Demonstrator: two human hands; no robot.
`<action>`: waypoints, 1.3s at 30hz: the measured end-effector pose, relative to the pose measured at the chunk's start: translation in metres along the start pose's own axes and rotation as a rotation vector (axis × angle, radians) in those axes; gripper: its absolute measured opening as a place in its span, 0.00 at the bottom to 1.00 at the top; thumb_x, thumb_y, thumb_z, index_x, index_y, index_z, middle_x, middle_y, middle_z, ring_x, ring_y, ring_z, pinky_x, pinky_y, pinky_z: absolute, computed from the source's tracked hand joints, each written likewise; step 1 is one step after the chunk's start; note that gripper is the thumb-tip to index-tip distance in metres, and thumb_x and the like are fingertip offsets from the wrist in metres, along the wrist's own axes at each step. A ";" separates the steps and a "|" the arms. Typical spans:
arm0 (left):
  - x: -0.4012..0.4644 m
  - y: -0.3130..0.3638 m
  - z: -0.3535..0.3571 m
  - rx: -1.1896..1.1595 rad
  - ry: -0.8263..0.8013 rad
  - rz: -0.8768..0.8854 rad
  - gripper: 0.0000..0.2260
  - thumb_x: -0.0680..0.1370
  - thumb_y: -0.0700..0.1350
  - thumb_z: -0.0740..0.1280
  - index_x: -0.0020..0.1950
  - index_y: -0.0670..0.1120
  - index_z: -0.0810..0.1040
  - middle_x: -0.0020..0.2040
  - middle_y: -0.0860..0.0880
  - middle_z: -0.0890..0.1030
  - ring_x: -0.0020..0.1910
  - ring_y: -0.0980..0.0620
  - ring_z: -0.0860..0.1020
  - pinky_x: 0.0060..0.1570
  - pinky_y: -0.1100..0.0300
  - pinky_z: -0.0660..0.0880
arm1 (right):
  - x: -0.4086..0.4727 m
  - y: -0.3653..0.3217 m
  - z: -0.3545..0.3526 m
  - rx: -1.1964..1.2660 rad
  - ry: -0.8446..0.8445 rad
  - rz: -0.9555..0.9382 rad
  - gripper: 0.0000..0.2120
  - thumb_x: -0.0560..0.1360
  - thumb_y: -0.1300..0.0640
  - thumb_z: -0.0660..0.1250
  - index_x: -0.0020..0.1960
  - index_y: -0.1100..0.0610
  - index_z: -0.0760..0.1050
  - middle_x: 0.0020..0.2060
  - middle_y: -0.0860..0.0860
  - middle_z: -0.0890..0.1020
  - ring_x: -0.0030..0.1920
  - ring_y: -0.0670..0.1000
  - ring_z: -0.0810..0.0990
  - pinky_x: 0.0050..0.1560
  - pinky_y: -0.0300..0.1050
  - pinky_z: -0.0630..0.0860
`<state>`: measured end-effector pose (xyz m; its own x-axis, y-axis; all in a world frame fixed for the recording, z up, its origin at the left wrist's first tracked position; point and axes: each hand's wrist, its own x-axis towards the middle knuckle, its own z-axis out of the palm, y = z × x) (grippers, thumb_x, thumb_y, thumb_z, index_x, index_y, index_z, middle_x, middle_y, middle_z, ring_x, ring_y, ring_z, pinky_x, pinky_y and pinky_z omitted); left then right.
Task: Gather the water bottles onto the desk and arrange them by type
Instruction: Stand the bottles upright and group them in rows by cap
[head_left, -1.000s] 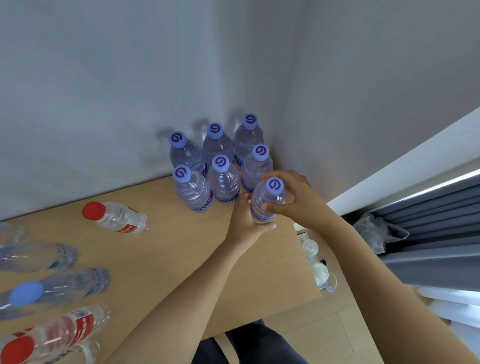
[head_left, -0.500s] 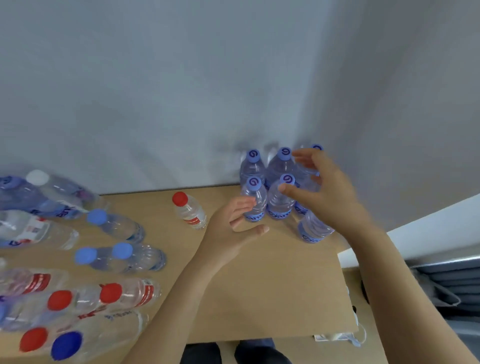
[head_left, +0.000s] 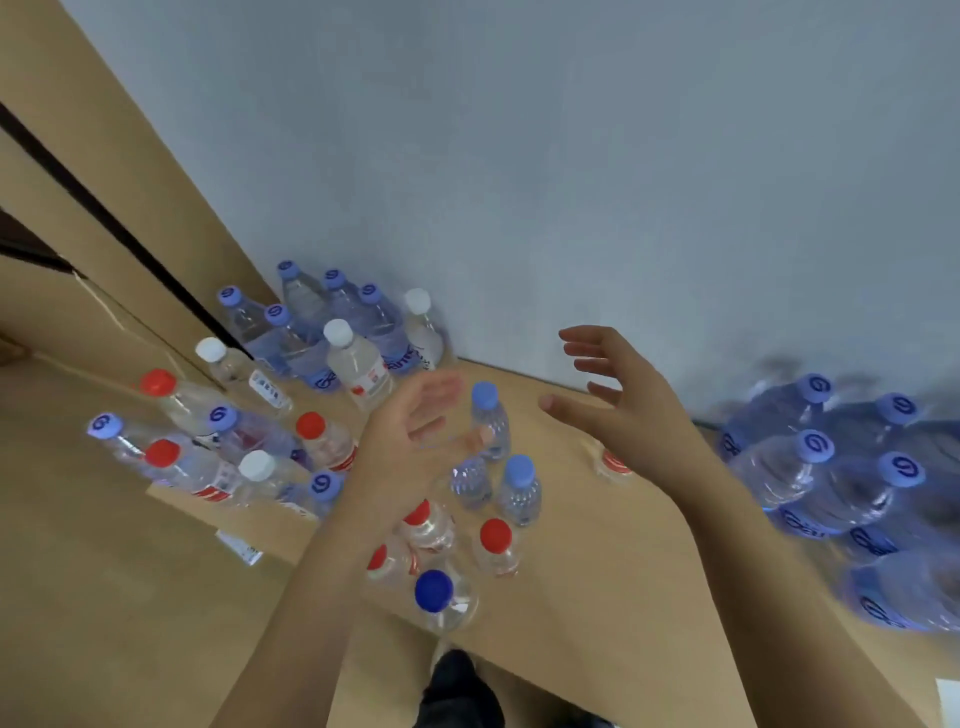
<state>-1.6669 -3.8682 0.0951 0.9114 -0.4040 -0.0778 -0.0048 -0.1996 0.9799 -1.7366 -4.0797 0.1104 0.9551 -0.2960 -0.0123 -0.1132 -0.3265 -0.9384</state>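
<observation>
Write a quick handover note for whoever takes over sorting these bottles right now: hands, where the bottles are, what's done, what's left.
Left hand and right hand: both open, holding nothing, raised over the middle of the desk.
Done: the purple-cap bottles stand grouped at the desk's right end by the wall.
Not done: a mixed cluster of purple-cap and white-cap bottles sits at the back left; more red-cap, white-cap and purple-cap bottles are jumbled at far left.
Mid-desk: light-blue-cap bottles, red-cap bottles and one dark-blue-cap bottle are close together, unsorted.
Left: split these by cap type into separate groups.
</observation>
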 end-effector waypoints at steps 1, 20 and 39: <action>-0.001 -0.003 -0.016 -0.001 0.032 -0.003 0.22 0.65 0.46 0.79 0.57 0.57 0.77 0.56 0.61 0.83 0.59 0.62 0.79 0.62 0.61 0.74 | 0.007 -0.004 0.015 0.004 -0.027 -0.006 0.25 0.71 0.53 0.76 0.64 0.41 0.71 0.60 0.38 0.76 0.62 0.38 0.74 0.62 0.39 0.72; -0.032 -0.077 -0.223 -0.061 0.399 -0.116 0.21 0.67 0.43 0.79 0.57 0.53 0.79 0.58 0.56 0.82 0.60 0.61 0.79 0.56 0.66 0.75 | 0.082 -0.056 0.246 -0.052 -0.421 -0.042 0.27 0.72 0.55 0.76 0.67 0.46 0.70 0.62 0.41 0.75 0.62 0.42 0.73 0.65 0.44 0.72; -0.044 -0.129 -0.272 -0.118 0.490 -0.228 0.20 0.69 0.41 0.79 0.56 0.55 0.78 0.53 0.63 0.82 0.57 0.64 0.79 0.55 0.71 0.74 | 0.141 -0.027 0.384 -0.383 -0.593 -0.029 0.24 0.69 0.55 0.78 0.61 0.56 0.72 0.48 0.45 0.77 0.46 0.46 0.75 0.47 0.29 0.68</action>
<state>-1.5942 -3.5818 0.0225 0.9690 0.1060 -0.2230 0.2351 -0.1206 0.9645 -1.4941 -3.7679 0.0014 0.9349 0.2216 -0.2773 -0.0694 -0.6519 -0.7551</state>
